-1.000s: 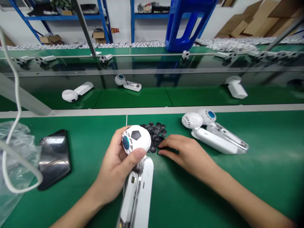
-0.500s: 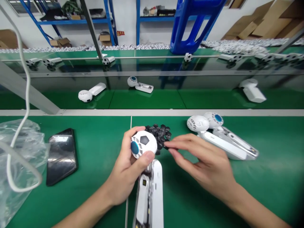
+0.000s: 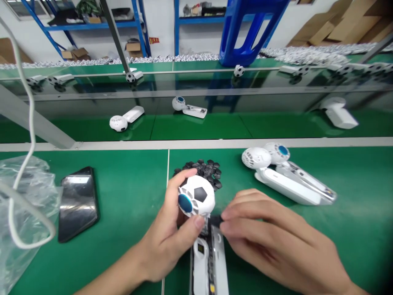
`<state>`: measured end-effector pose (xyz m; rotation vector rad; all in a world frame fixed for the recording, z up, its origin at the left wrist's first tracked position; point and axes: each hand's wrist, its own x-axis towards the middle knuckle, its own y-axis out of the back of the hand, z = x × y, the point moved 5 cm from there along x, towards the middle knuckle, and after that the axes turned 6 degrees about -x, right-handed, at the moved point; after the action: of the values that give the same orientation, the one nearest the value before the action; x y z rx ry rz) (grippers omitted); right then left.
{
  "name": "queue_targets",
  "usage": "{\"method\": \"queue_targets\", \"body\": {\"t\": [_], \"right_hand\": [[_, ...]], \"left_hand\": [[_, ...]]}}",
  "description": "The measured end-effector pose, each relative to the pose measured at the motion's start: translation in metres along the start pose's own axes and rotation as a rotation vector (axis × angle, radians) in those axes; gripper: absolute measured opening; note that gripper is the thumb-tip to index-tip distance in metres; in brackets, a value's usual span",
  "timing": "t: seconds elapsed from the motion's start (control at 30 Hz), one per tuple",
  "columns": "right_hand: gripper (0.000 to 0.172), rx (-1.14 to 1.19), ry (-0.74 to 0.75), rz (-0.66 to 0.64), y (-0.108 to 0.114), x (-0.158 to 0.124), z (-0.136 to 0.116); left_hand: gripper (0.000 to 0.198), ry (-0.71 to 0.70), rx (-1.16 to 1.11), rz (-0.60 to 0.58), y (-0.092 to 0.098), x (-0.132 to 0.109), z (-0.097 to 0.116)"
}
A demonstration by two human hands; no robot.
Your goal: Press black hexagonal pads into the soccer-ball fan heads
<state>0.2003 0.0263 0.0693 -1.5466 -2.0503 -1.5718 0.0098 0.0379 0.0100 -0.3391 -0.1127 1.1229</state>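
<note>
My left hand (image 3: pixel 175 233) is closed around the white ball-shaped head of a handheld fan (image 3: pixel 207 189), which has a black pentagon, vents and a blue disc. Below the head, the fan's handle lies open lengthwise, with inner parts showing. A small black pentagon piece (image 3: pixel 216 221) is pinched between the thumb and fingers of my right hand (image 3: pixel 270 233), close to the neck of the fan; the fingers partly cover it. Just beyond the head lies a pile of black pentagon pieces (image 3: pixel 208 169) on the green table (image 3: pixel 129 196).
Two more white fans (image 3: pixel 285 184) lie together at the right. A black glossy panel (image 3: pixel 78 205), a clear plastic bag (image 3: pixel 27 196) and a white cable (image 3: pixel 32 110) are at the left. Behind the table's pale edge, a belt (image 3: pixel 172 129) carries several fans.
My right hand has come back from the pile toward the fan's neck with a black piece. The held fan has shifted right and slightly nearer. Fans on the near belt have moved right.
</note>
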Motion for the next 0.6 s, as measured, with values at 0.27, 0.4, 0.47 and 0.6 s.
{"method": "queue_targets", "body": {"t": [0.27,0.4,0.47,0.6], "right_hand": [[0.025,0.185,-0.264,0.109,-0.016,0.005,0.003],[0.022,0.255,-0.345,0.109,-0.017,0.003,0.009],[0.026,0.303,-0.392,0.108,-0.017,0.003,0.012],[0.036,0.359,-0.492,0.112,-0.019,-0.001,0.018]], "left_hand": [[0.076,0.051,-0.006,0.003,-0.007,-0.002,-0.001],[0.074,0.06,0.005,-0.012,-0.007,-0.001,0.0],[0.073,0.066,0.021,-0.027,-0.006,0.0,0.0],[0.07,0.094,0.071,-0.087,-0.004,0.003,-0.003]]}}
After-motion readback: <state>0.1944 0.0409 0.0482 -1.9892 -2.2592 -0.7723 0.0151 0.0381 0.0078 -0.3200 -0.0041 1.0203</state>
